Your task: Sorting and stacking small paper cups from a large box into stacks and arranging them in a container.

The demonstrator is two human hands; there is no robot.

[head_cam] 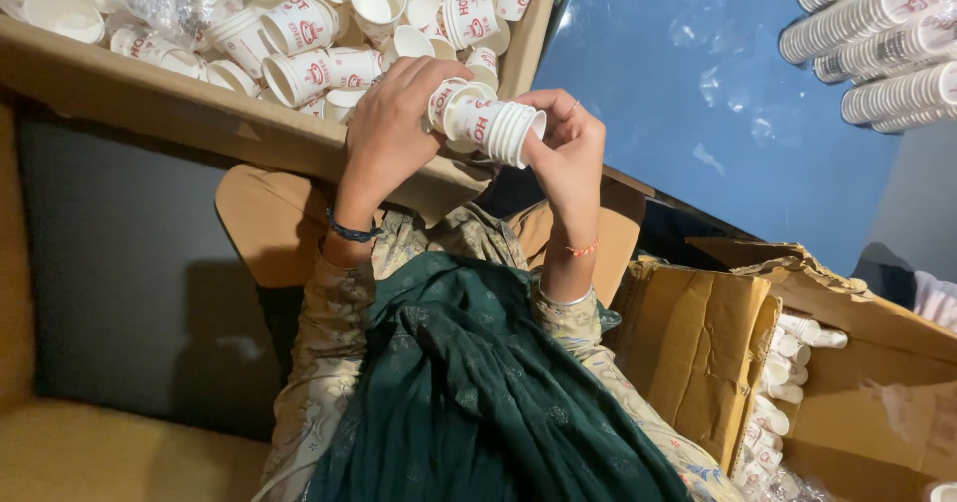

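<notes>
A short nested stack of paper cups [490, 128], white with red print, lies on its side between the two hands, rims pointing toward the right hand. The right hand [570, 153] has its grip closed around the rim end of the stack, fingers curled over it. The left hand [391, 128] closes on the base end, where a single loose cup [451, 98] sits against the stack under its fingertips. Just beyond the grip, an open cardboard box [199, 113] holds a jumble of the same cups, some upright, some tipped. Farther out past the right hand lies a blue surface [698, 113] with long rows of stacked cups [877, 33] at its far corner. Below the right wrist stands a second cardboard box [698, 333] with more cups inside.
</notes>
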